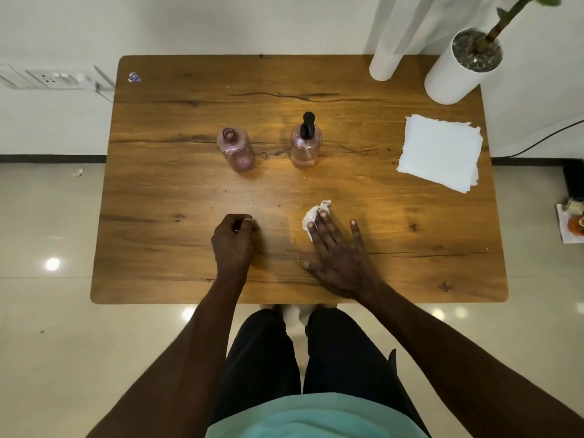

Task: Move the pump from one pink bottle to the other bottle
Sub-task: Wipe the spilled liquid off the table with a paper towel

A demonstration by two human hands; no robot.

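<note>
Left hand (234, 240) clenched, empty; right hand (336, 254) fingers (319, 227) flat, released, touching crumpled tissue (316, 213) (likely for drips). Beyond them, pump (307, 124) tops one pink bottle (306, 147); other bottle (236, 150) open.

Table (189, 263): open bottle (237, 150) left, bottle with pump (306, 147) right of it; paper stack (441, 153) far right; plant pot (458, 71) behind stack; crumpled tissue (313, 216) nearer, under right hand (338, 254).

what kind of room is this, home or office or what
Probably a home or small office room, hard to say which. A wooden table stands against a white wall with a socket panel, a potted plant sits at its corner, and the floor is glossy tile.
</note>
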